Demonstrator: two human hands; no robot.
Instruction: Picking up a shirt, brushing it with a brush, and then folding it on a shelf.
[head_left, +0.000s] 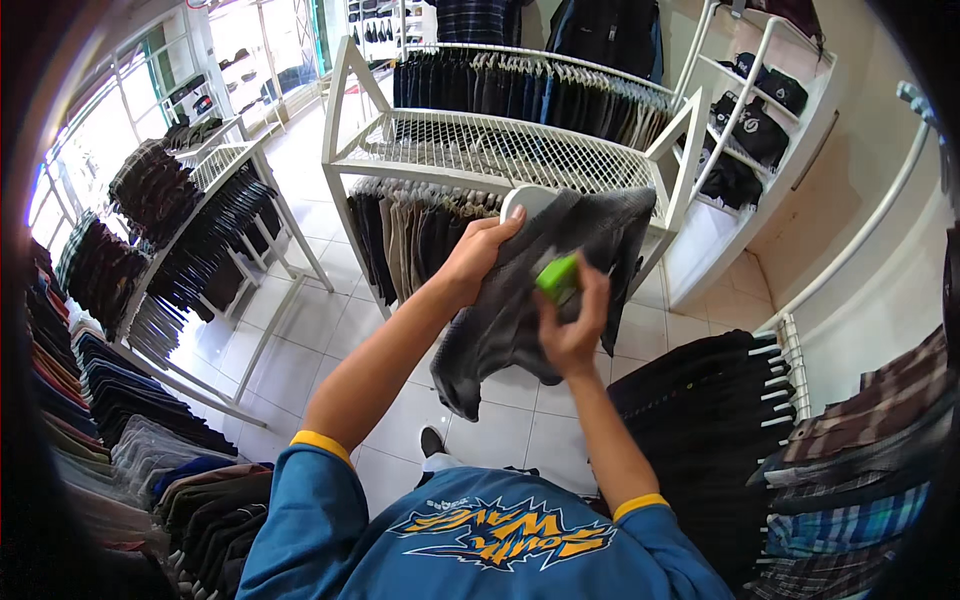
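Observation:
A dark grey knitted garment (517, 300) hangs in front of me, draped over a rounded white board or hanger end (529, 201). My left hand (484, 247) grips the white piece and the garment's edge at the upper left, thumb on top. In my right hand (574, 315) is a small bright green object (557, 277), held between thumb and fingers against or just over the cloth. Motion blurs it, so its kind cannot be told. The garment's lower edges dangle loose above the tiled floor.
A white metal rack with a mesh shelf (495, 146) stands ahead, trousers hanging beneath it. Another garment rack (202, 202) is at the left. Black clothes (697, 420) hang close on my right, beside folded plaid shirts (847, 517). Shelves with black bags or caps (750, 127) stand at the upper right.

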